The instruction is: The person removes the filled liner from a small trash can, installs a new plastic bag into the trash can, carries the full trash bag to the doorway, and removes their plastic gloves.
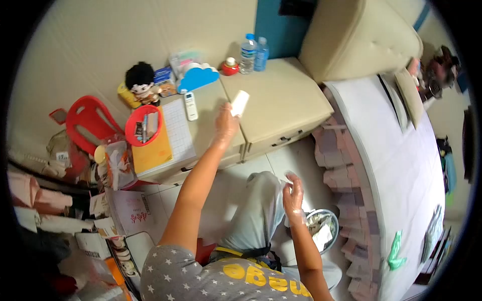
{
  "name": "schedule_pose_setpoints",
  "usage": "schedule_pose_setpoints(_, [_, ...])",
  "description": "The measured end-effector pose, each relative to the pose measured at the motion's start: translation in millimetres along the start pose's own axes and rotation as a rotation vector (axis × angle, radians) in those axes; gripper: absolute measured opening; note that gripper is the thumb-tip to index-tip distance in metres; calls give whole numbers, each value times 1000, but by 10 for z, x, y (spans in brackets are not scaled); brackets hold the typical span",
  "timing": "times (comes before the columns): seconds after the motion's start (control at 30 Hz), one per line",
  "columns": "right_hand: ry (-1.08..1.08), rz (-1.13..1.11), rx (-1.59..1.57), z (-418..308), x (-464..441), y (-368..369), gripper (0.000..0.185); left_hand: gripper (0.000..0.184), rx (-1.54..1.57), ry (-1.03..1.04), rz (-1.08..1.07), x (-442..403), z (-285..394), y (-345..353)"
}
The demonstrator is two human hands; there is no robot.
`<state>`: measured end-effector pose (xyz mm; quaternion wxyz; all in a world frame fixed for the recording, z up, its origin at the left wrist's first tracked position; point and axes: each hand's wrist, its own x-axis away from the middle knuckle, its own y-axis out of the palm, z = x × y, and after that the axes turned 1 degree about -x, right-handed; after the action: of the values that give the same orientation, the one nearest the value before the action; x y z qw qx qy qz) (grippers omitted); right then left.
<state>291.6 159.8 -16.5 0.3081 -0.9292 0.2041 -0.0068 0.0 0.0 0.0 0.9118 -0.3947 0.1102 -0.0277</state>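
Observation:
My left hand [227, 123] reaches out over the cream-topped cabinet [281, 100], closed on a small white oblong object [240, 103] whose exact kind I cannot make out. Left of that hand lies a white remote control [191, 106], beside a sheet of grid paper [178, 131]. My right hand [292, 195] hovers near my knee with fingers loosely bent and apart, nothing visible in it. Both hands appear covered by thin clear gloves. Below the right hand stands a waste bin [335, 236] with crumpled contents.
Against the wall are two water bottles [248, 54], a red jar [230, 66], a blue cloud-shaped item [198, 79] and a doll [143, 83]. A red basket [130, 131] of small items sits on a yellow envelope [150, 156]. The bed [401, 165] borders the right side.

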Motion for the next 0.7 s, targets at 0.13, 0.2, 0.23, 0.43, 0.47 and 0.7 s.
schedule_pose_setpoints(0.13, [239, 156, -545, -231, 115, 38, 52, 57, 814, 45, -700, 961, 705, 147])
schedule_pose_setpoints(0.2, [313, 262, -951, -257, 149, -417, 54, 60, 1031, 76, -959, 1408, 1155, 480])
schedule_pose_setpoints(0.23, [321, 278, -1098, -215, 237, -655, 55, 60, 1057, 25, -1163, 1640, 1399, 568])
schedule_pose_setpoints(0.43, [515, 618, -819, 274, 805, -1283, 35, 57, 997, -147, -1733, 2418, 1984, 1118])
schedule_pose_setpoints(0.47, [542, 682, -796, 369, 907, -1371, 35, 57, 989, -126, -1739, 2510, 2057, 1207])
schedule_pose_setpoints(0.7, [585, 792, -429, 971, 1537, -1855, 34, 58, 888, 6, -1953, 3150, 2590, 1914])
